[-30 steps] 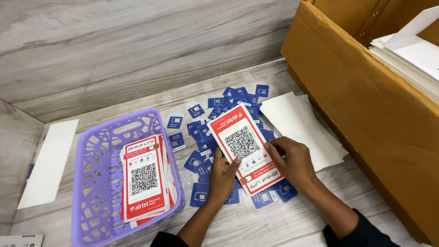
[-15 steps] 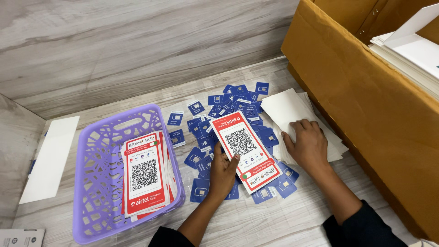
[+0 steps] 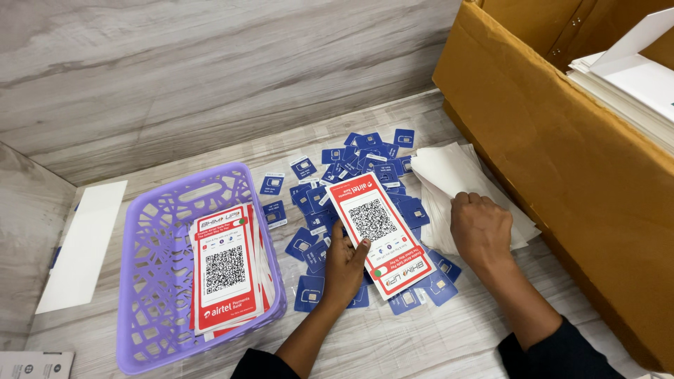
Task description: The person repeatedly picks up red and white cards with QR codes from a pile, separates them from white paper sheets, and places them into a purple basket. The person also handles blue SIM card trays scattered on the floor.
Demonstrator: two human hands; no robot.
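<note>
My left hand [image 3: 346,269] grips the near left edge of a red and white card with a square code [image 3: 379,231], holding it over a scatter of small blue chip cards [image 3: 354,165]. To its right, my right hand [image 3: 480,228] is closed on the top sheet of a pile of white paper sheets [image 3: 458,175], whose near edge is lifted and curled. A purple plastic basket [image 3: 158,238] to the left holds a stack of the same red and white cards [image 3: 226,270].
A large open cardboard box [image 3: 562,147] with white sheets [image 3: 632,77] inside stands close on the right. A white strip of paper [image 3: 84,245] lies at the far left. A wood-grain wall [image 3: 210,70] rises behind the surface.
My right hand left the red and white card, moved right onto the white sheets and curled around the top one, lifting its edge. My left hand kept holding the card.
</note>
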